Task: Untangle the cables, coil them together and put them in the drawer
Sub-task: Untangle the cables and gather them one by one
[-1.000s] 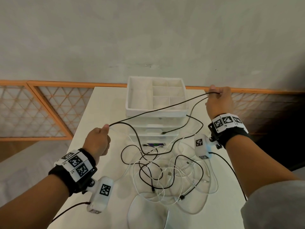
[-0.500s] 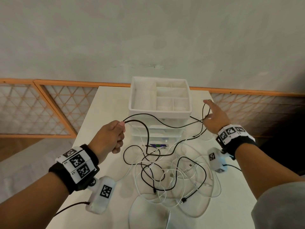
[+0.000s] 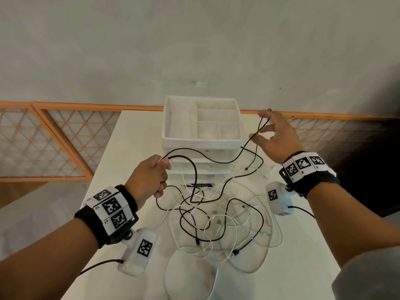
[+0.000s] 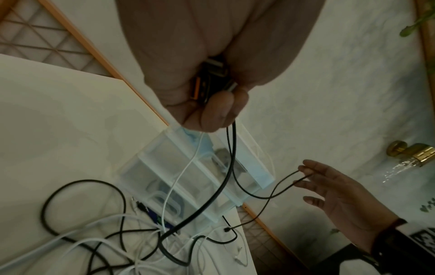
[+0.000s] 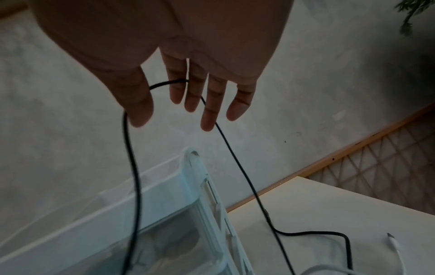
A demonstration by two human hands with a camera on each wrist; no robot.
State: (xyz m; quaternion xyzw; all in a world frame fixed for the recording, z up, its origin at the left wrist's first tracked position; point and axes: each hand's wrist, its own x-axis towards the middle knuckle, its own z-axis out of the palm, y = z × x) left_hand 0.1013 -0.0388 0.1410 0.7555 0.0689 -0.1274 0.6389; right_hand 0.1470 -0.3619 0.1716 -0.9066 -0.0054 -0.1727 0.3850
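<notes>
the left hand (image 3: 149, 176) is clenching around plug ends of a thin black cable (image 3: 207, 158), a thick black cable (image 3: 195, 180) and a white cable (image 4: 182, 172). the right hand (image 3: 276, 135) is lying released, fingers straight, a loop of the thin black cable draping over them. the remaining cables are lying tangled on the bench (image 3: 121, 152) before the drawer unit (image 3: 201, 144).

Blk/wht cables (image 3: 216, 215) tangled before drawer unit (image 3: 201, 144)
</notes>
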